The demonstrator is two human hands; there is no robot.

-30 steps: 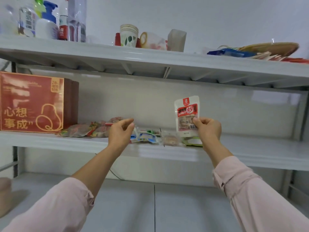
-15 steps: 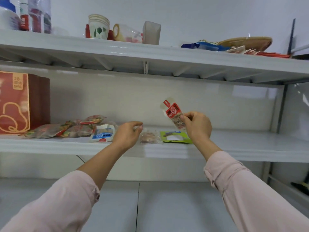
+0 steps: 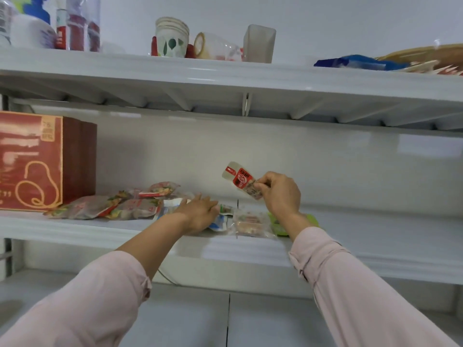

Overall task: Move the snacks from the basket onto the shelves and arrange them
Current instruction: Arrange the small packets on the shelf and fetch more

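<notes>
Pinching a red-and-white packet point(image 3: 239, 180) in the right hand point(image 3: 281, 194) above the middle shelf point(image 3: 75, 227), touching the snack row point(image 3: 112, 209) already there with a flat left hand point(image 3: 200, 214). Not seeing any basket, so not guessing what's left.

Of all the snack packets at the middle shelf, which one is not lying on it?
The white packet with the red label, pinched in the right hand above the middle shelf; the other packets lie on it.

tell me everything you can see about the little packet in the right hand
A small white plastic snack packet with a red label, flat, its print too blurred to read. It is tilted, top leaning left, held above the white middle shelf. Only the right hand touches it, pinching its lower end.
</notes>
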